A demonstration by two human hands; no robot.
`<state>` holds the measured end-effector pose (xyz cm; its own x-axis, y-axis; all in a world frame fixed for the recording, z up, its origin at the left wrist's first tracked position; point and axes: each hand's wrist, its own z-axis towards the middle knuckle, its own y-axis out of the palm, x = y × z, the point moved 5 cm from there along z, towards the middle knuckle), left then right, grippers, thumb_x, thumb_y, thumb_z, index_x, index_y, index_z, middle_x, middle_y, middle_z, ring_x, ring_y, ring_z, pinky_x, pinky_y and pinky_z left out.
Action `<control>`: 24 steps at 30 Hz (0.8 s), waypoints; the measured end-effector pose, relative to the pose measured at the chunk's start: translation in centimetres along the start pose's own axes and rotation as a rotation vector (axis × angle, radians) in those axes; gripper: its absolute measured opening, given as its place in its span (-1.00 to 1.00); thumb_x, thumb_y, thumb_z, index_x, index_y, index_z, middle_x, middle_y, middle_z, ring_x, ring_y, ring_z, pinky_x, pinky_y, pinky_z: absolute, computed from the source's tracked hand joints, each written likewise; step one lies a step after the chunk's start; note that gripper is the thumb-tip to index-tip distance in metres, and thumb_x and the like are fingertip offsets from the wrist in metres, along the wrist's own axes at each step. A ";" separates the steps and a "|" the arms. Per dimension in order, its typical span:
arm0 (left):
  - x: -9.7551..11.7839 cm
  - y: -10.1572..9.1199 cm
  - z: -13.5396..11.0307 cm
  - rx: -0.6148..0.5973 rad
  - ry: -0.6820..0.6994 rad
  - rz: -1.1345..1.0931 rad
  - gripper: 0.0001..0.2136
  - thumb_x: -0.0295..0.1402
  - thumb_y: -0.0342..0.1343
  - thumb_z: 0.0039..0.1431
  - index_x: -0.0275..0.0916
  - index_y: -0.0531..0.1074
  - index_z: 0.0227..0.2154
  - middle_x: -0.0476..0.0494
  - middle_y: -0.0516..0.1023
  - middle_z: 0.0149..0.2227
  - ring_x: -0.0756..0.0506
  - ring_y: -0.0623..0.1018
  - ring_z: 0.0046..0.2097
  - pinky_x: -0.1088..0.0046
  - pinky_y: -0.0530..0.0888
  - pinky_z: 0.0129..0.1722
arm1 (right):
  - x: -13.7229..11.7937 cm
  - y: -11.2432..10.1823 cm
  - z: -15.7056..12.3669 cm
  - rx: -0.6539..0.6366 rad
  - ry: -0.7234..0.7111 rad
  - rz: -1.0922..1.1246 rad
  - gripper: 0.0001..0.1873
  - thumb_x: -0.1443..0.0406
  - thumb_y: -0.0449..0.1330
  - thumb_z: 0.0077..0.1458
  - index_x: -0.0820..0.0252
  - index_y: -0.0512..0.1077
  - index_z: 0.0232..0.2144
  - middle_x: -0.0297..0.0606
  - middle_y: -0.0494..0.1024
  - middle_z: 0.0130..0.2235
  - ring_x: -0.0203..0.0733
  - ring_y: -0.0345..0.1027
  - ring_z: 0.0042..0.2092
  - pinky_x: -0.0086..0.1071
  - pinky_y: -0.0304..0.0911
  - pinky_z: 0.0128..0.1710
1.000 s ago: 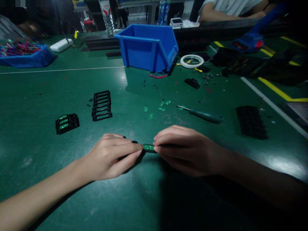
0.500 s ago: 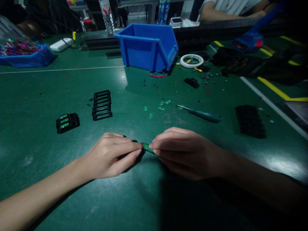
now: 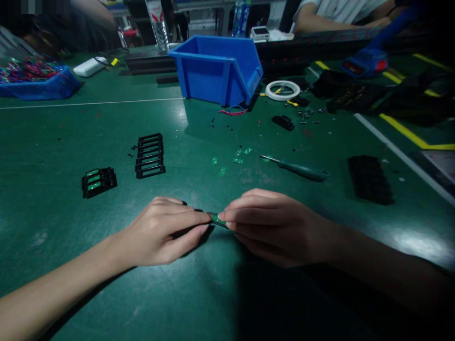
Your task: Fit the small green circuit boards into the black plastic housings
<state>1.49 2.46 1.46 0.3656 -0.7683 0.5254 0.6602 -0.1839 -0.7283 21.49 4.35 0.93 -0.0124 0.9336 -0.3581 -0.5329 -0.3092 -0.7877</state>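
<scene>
Head view: left hand (image 3: 159,233) grips black holder (image 3: 197,210), right hand (image 3: 275,226) pinches green circuit board (image 3: 216,219) at its tip, both braced on table (image 3: 64,237) for steadiness. Screwdriver (image 3: 298,169) lies beyond right hand.

You sit at a dark green surface (image 3: 53,227) crossed by a white line (image 3: 88,103) and yellow tape stripes (image 3: 408,135). Light glares off it at your right; beyond, the room lies dim.

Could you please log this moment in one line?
left hand pinches black plastic frame | right hand pinches small green circuit board | nearby: green-handled screwdriver
</scene>
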 end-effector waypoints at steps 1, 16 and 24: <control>0.0 0.0 0.0 0.003 0.003 0.007 -0.79 -0.53 0.18 0.25 -0.34 0.53 -0.07 -0.14 0.66 -0.37 -0.03 0.54 -0.47 0.42 0.39 -0.43 | 0.0 0.0 0.0 0.002 -0.001 0.001 -0.77 0.45 0.26 0.17 0.37 0.51 -0.09 -0.02 0.61 -0.03 -0.05 0.48 0.03 -0.13 0.38 0.05; 0.1 0.1 -0.2 0.007 0.008 0.067 -0.82 -0.52 0.15 0.27 -0.28 0.50 -0.09 -0.14 0.68 -0.31 -0.04 0.58 -0.43 0.42 0.44 -0.37 | -0.2 0.1 -0.2 -0.027 -0.001 -0.061 -0.77 0.44 0.21 0.23 0.32 0.50 -0.06 -0.06 0.61 0.00 -0.09 0.49 0.06 -0.15 0.40 0.11; 0.1 0.0 0.0 -0.002 0.000 0.057 -0.83 -0.52 0.14 0.28 -0.31 0.50 -0.09 -0.10 0.62 -0.40 -0.02 0.53 -0.46 0.44 0.38 -0.41 | -0.1 -0.2 -0.2 0.053 -0.007 -0.017 -0.65 0.46 0.25 0.18 0.42 0.45 0.03 0.08 0.58 0.03 -0.02 0.49 0.06 -0.11 0.42 0.08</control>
<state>1.54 2.38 1.52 0.4031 -0.7774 0.4829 0.6367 -0.1407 -0.7581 21.74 4.27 1.00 -0.0089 0.9399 -0.3414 -0.5769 -0.2837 -0.7660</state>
